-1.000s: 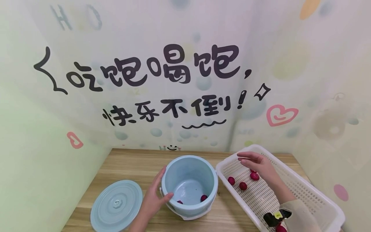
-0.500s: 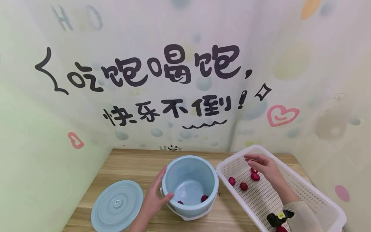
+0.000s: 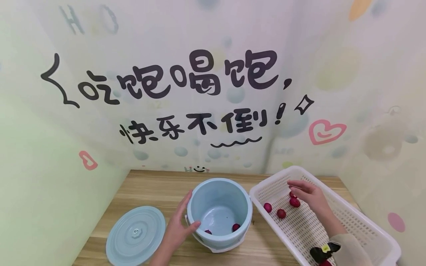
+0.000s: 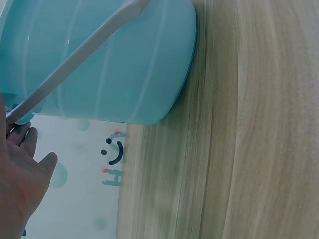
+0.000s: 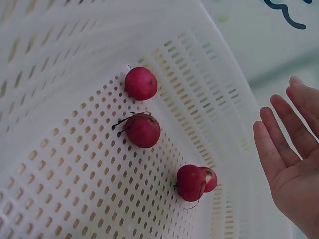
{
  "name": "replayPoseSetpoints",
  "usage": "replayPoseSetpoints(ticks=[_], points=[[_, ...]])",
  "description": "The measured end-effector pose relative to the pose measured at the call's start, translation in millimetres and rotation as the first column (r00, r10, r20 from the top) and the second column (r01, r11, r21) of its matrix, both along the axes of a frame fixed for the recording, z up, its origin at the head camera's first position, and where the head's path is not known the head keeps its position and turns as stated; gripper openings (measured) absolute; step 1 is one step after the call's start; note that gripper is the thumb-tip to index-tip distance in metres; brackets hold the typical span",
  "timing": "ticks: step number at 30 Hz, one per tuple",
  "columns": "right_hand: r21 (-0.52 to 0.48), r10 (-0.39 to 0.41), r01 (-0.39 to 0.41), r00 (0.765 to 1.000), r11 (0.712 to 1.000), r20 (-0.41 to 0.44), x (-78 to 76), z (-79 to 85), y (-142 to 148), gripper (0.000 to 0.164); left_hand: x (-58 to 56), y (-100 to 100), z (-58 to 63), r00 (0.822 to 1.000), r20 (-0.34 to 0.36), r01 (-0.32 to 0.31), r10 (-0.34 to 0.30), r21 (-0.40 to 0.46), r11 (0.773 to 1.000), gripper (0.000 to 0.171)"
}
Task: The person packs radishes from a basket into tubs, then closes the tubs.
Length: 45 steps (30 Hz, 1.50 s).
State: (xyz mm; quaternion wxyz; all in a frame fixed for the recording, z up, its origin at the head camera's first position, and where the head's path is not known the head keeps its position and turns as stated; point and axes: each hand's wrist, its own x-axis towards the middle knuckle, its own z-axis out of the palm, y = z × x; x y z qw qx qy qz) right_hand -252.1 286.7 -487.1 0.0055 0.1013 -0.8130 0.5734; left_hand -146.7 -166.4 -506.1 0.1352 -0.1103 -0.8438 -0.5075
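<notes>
Your left hand point(image 3: 174, 229) rests against the light blue round plastic bucket point(image 3: 217, 195), fingers loosely extended along its outside and thumb over the rim, probably to steady it upright on the wood-grain desk point(image 3: 159, 184). Your right hand point(image 3: 314, 197) hangs over the white perforated plastic basket point(image 3: 362, 225), fingers extended, holding nothing. Below it lie small round red radishes point(image 3: 281, 213), and two more point(image 3: 236, 227) sit inside the bucket. The basket stands just beside the bucket, likely to keep reaches short; the round light blue lid point(image 3: 135, 232) lies apart, leaving the bucket's mouth uncovered.
</notes>
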Motion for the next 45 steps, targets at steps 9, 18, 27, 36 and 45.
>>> replayPoseSetpoints(ticks=[9,18,27,36,45], points=[[0.074,-0.063,0.06,0.997,0.995,0.034,-2.1,-11.5,11,0.045,0.3,2,3.0,1.0,0.02,-0.006,0.006,0.003,1.0,0.092],[0.058,-0.083,0.078,0.992,0.995,0.095,-2.5,-21.3,17,0.051,0.8,2,4.9,1.0,0.028,-0.003,0.002,0.011,1.0,0.092],[0.033,-0.106,0.103,0.987,0.994,0.124,-4.7,-30.1,20,0.053,0.7,1,5.4,0.999,0.041,-0.011,0.01,0.012,1.0,0.092],[-0.038,-0.118,0.126,0.979,0.991,0.166,-6.3,-39.5,23,0.052,0.8,1,5.2,1.0,0.021,-0.002,0.002,0.013,1.0,0.092],[-0.077,-0.145,0.167,0.961,0.983,0.234,-7.1,-49.0,28,0.051,1.7,1,4.0,0.999,0.036,-0.006,0.006,0.009,1.0,0.092]])
